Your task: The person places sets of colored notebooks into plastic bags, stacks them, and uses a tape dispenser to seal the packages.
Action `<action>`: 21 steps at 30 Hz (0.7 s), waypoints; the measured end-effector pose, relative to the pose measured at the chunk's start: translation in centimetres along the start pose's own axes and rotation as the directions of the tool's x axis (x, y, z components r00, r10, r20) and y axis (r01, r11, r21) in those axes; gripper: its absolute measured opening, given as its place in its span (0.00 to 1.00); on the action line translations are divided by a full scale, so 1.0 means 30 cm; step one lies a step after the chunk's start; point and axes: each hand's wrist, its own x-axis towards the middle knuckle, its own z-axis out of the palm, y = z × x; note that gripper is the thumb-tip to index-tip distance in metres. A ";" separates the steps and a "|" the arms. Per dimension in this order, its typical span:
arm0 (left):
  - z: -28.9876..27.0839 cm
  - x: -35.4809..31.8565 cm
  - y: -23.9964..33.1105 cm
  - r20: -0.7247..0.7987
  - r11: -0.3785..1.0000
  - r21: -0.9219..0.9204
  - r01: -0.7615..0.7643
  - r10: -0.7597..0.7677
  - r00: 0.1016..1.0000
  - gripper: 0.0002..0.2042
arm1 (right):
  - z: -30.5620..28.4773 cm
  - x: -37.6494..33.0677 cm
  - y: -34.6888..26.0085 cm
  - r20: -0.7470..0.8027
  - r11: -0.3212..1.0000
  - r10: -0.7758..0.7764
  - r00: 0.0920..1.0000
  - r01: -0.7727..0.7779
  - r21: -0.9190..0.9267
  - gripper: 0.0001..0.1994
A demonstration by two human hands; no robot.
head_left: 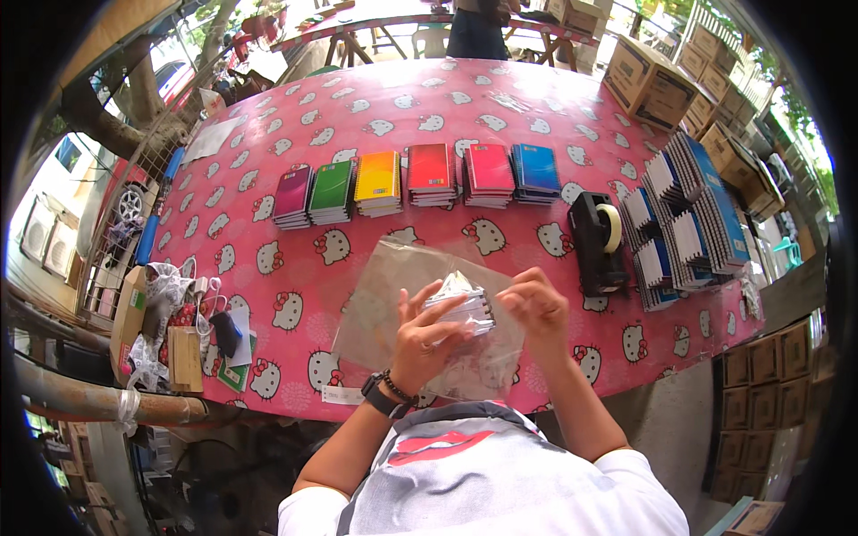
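Note:
My left hand (425, 338), with a dark watch and a beaded bracelet on its wrist, grips the near left side of a small stack of spiral notebooks (474, 311). White page edges and the wire binding show; a glossy clear film seems to lie on the top. Beneath the stack a clear plastic sheet or bag (374, 284) is spread on the table. Just right of the stack, my right hand (536, 304) is raised with its fingers curled and pinched together. What they hold, if anything, is too small to make out.
Beyond my hands stand short notebook stacks, including purple (291, 193), yellow (377, 177) and blue (536, 170). A black tape dispenser (597, 250) and a large blue notebook pile (686, 223) are at right. Cloth and small boxes (185, 357) lie left on the pink table (286, 259).

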 end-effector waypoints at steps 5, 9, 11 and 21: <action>-0.072 0.047 0.072 -0.184 0.981 -0.191 0.029 -0.065 0.981 0.10 | -0.074 0.064 0.089 0.096 0.939 0.323 0.941 -0.306 -0.159 0.10; -0.110 0.038 -0.033 -0.014 0.864 -0.254 0.435 -0.453 0.892 0.19 | -0.045 0.088 0.230 0.306 0.819 0.572 0.761 -0.552 -0.157 0.12; -0.107 -0.001 -0.081 0.205 0.802 -0.193 0.565 -0.530 0.823 0.18 | 0.011 0.094 0.221 0.368 0.879 0.467 0.804 -0.467 -0.095 0.13; -0.010 0.112 -0.064 0.293 0.783 -0.392 0.482 -0.390 0.873 0.12 | -0.032 0.092 0.226 0.336 0.841 0.492 0.803 -0.538 0.054 0.15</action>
